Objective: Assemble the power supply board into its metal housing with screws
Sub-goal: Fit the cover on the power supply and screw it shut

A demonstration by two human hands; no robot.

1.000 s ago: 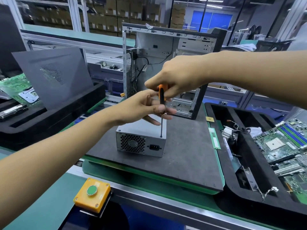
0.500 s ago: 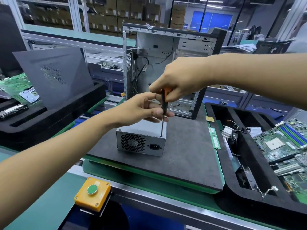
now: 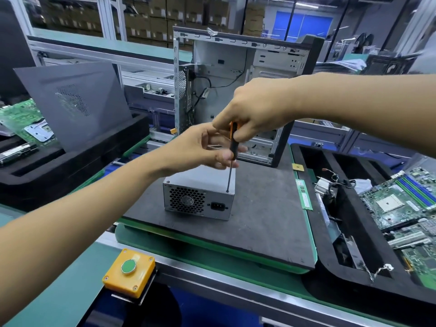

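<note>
Bench, head view. Open computer case (image 3: pixel 238 95) stands upright at the back of a dark grey work mat (image 3: pixel 266 208), side panel off, bare metal interior with black cables visible. Mat lies on a green pallet (image 3: pixel 212 246). Black foam tray (image 3: pixel 354 237) to the right carries green motherboards (image 3: pixel 405 199); a second foam tray (image 3: pixel 70 161) on the left supports a leaning grey side panel (image 3: pixel 75 105).

Power supply housing (image 3: pixel 200 194): silver metal box, sits on the mat in front of the case, apart from it. Near face shows a honeycomb fan grille and a black mains socket. Top face flat, screw visible at near-left corner.

Right hand (image 3: pixel 257 109): above the housing, fingers curled down around the orange top of the screwdriver (image 3: pixel 233 147) handle. Left hand (image 3: pixel 203 147): fingers partly curled, thumb and fingertips pinching the black lower handle, steadying it. Shaft near vertical, tip seated at the near-right corner of the housing top.

Versus 0.5 s ago: tip at the same corner; housing unmoved. More orange of the handle shows under the right fingers. Left fingers spread slightly wider.

Yellow button box (image 3: pixel 129 272) with a green push-button at the near bench edge. Memory stick (image 3: pixel 305 197) lies at the mat's right edge.
</note>
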